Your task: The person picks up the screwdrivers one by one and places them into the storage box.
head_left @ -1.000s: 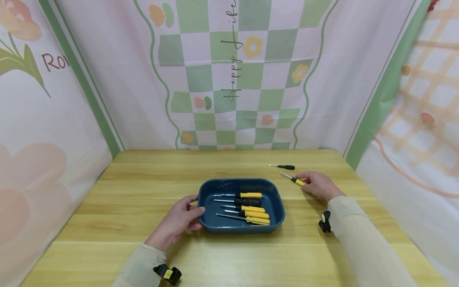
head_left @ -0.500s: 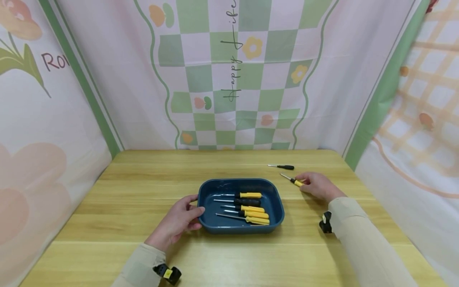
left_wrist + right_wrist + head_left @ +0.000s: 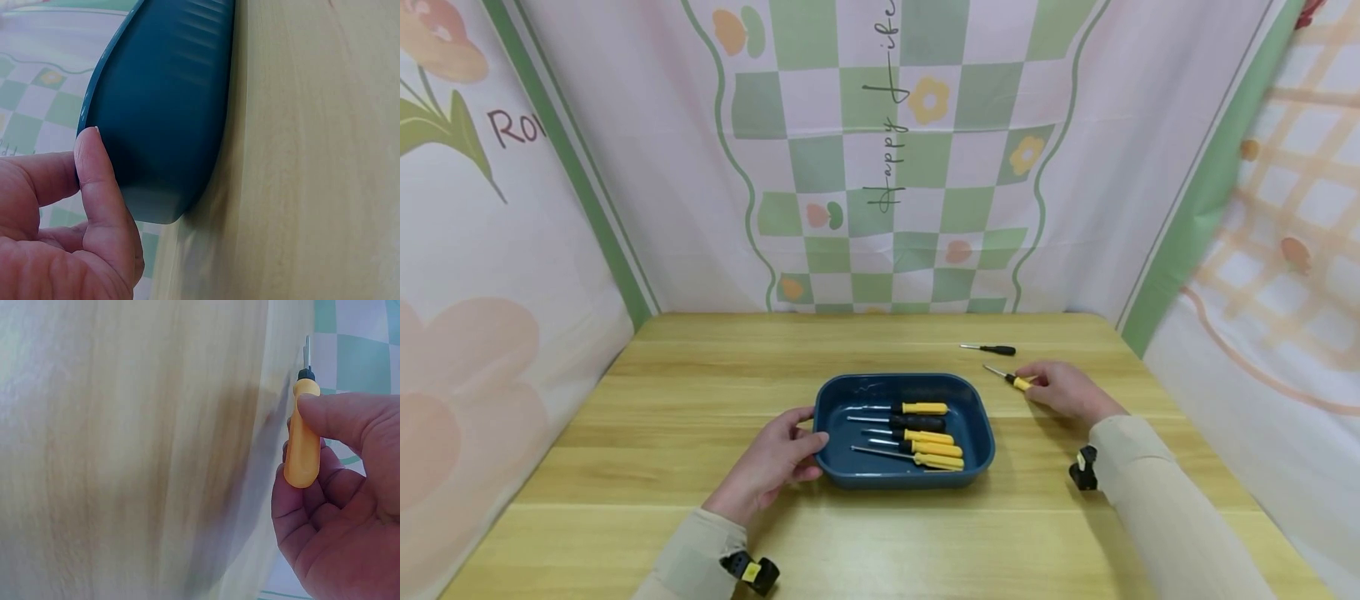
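Observation:
My left hand [image 3: 778, 454] grips the left rim of a dark blue rectangular tray [image 3: 895, 481], thumb on one side of the wall and fingers on the other, as the left wrist view shows. Inside the tray lie several screwdrivers, most with yellow handles [image 3: 938, 461] and one with a black handle [image 3: 919, 423], their shafts pointing left. To the right of the tray, my right hand [image 3: 1063, 389] pinches a screwdriver [image 3: 303, 447] by its yellow handle between thumb and fingers. Its metal shaft points toward the far left in the head view.
Beyond the right hand, another screwdriver [image 3: 997, 350] with a black handle lies on the wooden table [image 3: 700, 367]. A patterned cloth [image 3: 880, 167] hangs behind the table, with more cloth on both sides.
The right hand and its yellow screwdriver have shifted very slightly left and toward me. The left hand and the tray stay where they were.

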The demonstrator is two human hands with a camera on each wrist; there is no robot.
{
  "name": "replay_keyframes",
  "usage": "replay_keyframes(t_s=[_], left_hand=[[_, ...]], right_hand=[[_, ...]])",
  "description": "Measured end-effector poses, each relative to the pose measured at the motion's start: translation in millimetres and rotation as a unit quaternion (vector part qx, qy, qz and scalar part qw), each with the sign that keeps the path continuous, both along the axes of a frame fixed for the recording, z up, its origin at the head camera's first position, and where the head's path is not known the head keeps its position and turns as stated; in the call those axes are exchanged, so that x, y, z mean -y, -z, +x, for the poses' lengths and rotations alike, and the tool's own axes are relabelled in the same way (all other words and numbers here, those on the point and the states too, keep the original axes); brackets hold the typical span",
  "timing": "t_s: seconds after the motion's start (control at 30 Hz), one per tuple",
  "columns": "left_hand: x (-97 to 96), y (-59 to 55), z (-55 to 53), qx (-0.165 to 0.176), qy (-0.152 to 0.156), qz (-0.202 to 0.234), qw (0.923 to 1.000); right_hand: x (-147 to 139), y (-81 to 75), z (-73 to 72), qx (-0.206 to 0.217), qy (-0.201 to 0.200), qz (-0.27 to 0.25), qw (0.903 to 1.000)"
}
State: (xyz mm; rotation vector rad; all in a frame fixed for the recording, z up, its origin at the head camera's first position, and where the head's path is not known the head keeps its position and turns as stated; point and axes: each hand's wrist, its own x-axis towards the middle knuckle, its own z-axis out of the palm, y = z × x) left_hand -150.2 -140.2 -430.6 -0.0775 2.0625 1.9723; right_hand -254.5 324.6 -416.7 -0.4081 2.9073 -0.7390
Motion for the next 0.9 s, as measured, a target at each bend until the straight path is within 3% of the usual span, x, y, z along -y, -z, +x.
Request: replay_keyframes(t_s=[0.3, 0.9], left_hand=[[0.5, -0.3, 0.4, -0.001, 0.003, 0.004, 1.0000], [0.3, 1.7, 0.0, -0.003, 0.001, 0.005, 1.0000]], right_hand=[[6.0, -7.5, 1.6, -0.025, -0.005, 0.000, 0.9997], [13.2, -20.4, 4.4, -0.029, 0.007, -0.029, 0.9991]])
